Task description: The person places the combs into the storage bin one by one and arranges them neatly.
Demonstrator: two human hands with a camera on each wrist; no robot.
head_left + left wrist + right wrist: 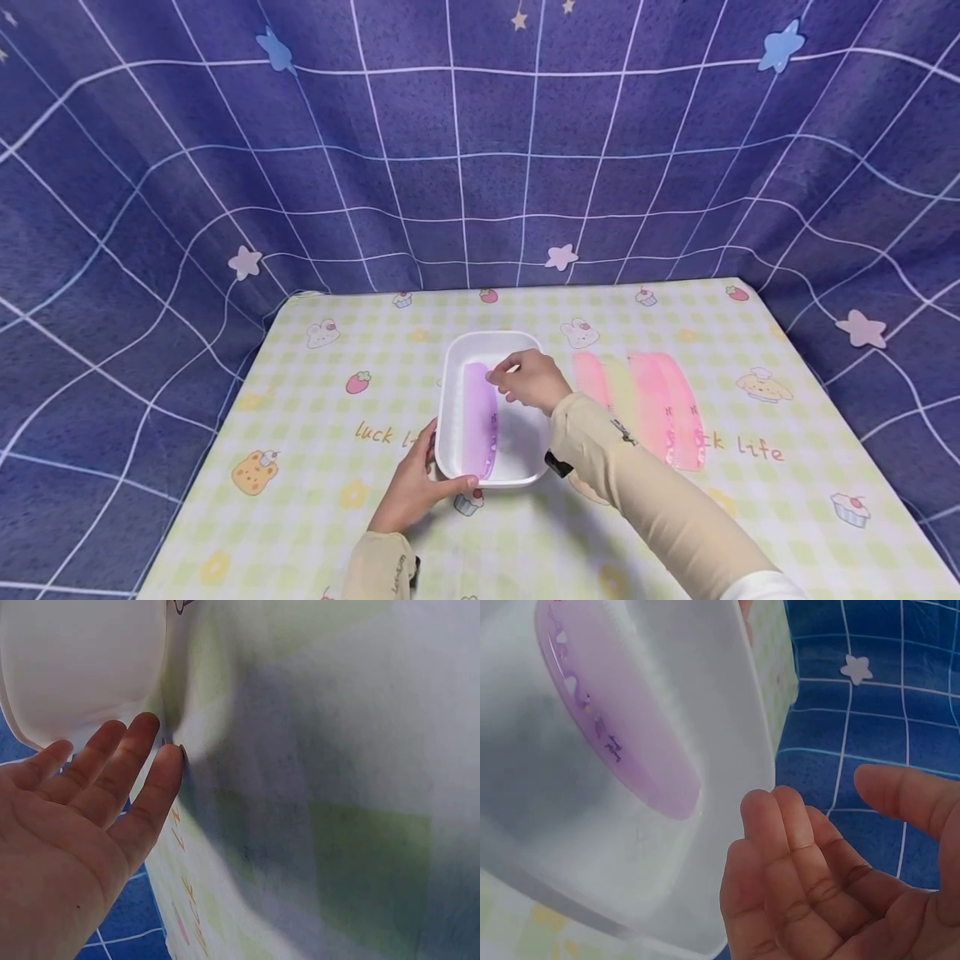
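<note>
The purple strip (480, 425) lies inside the white tray (519, 450), on the tray's floor, left of its middle. Its long axis runs from the near wall toward the far wall, roughly parallel to the tray's long sides, and small dark printing shows along its right edge. The rounded far end is the part closest to the right hand (531, 382); the near end lies close to the left hand (412, 487).

The right hand reaches in over the tray's right side, its fingertips just beside the strip's far end. In the right wrist view the thumb stands apart from the loosely bent fingers with nothing between them, so it grasps nothing. The left hand holds the tray at its near left corner, the thumb along the near side and the fingers against the left wall.

To the tray's right, past the right forearm, three pink strips (660, 375) and a pale yellow strip (621, 387) lie side by side on the tabletop (300, 525), pointing away from the person. Beyond the tabletop hangs a blue curtain (487, 187) with a grid and stars.
</note>
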